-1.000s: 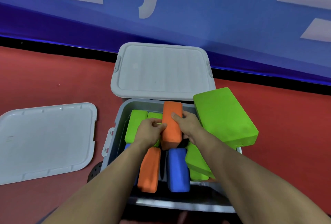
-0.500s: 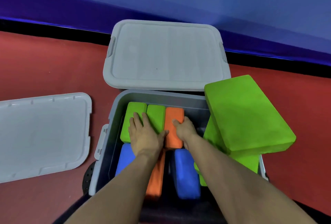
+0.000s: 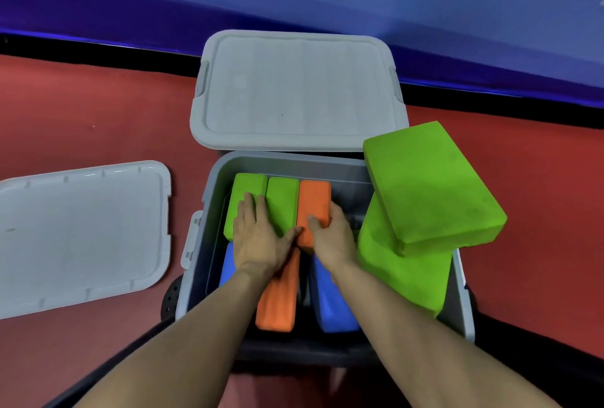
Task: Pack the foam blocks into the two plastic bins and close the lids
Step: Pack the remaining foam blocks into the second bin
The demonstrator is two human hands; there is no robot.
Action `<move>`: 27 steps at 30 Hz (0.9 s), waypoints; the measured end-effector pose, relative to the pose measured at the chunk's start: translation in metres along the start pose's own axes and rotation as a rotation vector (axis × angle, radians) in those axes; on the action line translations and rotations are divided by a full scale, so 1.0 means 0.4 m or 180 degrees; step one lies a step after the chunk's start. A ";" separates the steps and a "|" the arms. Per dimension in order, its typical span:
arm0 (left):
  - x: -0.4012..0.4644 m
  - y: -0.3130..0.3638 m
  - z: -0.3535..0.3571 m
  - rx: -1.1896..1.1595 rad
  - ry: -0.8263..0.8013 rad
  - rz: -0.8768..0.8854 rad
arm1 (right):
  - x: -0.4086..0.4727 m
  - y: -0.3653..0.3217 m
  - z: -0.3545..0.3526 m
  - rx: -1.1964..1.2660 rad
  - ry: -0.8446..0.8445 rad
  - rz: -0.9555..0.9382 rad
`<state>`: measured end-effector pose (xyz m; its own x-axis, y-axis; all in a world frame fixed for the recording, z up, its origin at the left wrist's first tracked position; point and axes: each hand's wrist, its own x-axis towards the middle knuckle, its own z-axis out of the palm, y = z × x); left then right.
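Observation:
An open grey bin (image 3: 209,211) holds foam blocks standing on edge. At its far end stand two green blocks (image 3: 281,202) and an orange block (image 3: 314,202) side by side. My left hand (image 3: 258,237) lies flat on the green pair, fingers straight. My right hand (image 3: 333,237) grips the orange block, thumb on top and fingers down its right side. Nearer me lie another orange block (image 3: 277,300) and blue blocks (image 3: 330,303). Two large green blocks (image 3: 428,185) lean stacked over the bin's right rim.
A second grey bin with its lid (image 3: 294,90) shut stands just beyond the open one. A loose grey lid (image 3: 78,234) lies on the red floor to the left. A blue wall runs behind.
The orange block went from lifted and tilted down into the row beside the green blocks. My left hand flattened onto the green blocks. The view shifted closer over the bin.

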<state>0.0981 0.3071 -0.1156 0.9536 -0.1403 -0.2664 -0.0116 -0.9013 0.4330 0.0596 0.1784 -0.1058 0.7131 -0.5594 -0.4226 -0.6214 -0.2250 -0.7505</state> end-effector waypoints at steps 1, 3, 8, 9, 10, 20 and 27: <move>-0.019 -0.010 -0.006 0.0073 0.0016 0.0079 | -0.040 0.008 -0.007 -0.0013 -0.0054 -0.0037; -0.058 -0.033 -0.019 0.0250 -0.0060 0.0152 | -0.106 0.034 -0.014 0.0158 -0.0105 -0.0045; -0.150 -0.061 -0.051 0.0438 -0.0320 0.0214 | -0.217 0.073 -0.041 0.0304 -0.0007 0.0109; -0.170 -0.060 -0.054 0.0432 -0.0328 0.0213 | -0.232 0.080 -0.046 0.0187 0.0017 0.0126; -0.190 -0.058 -0.056 0.0417 -0.0342 0.0213 | -0.247 0.089 -0.051 0.0049 0.0019 0.0144; -0.260 -0.092 -0.024 0.0356 -0.0674 -0.0227 | -0.291 0.165 -0.082 -0.1271 0.0107 0.0447; -0.191 -0.090 -0.005 -0.0057 -0.0590 -0.0564 | -0.277 0.154 -0.028 -0.1436 0.0322 0.0676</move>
<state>0.0263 0.3512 -0.1092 0.8689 -0.0551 -0.4919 0.1576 -0.9113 0.3804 -0.0614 0.2178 -0.0995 0.5346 -0.6997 -0.4739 -0.8435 -0.4077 -0.3497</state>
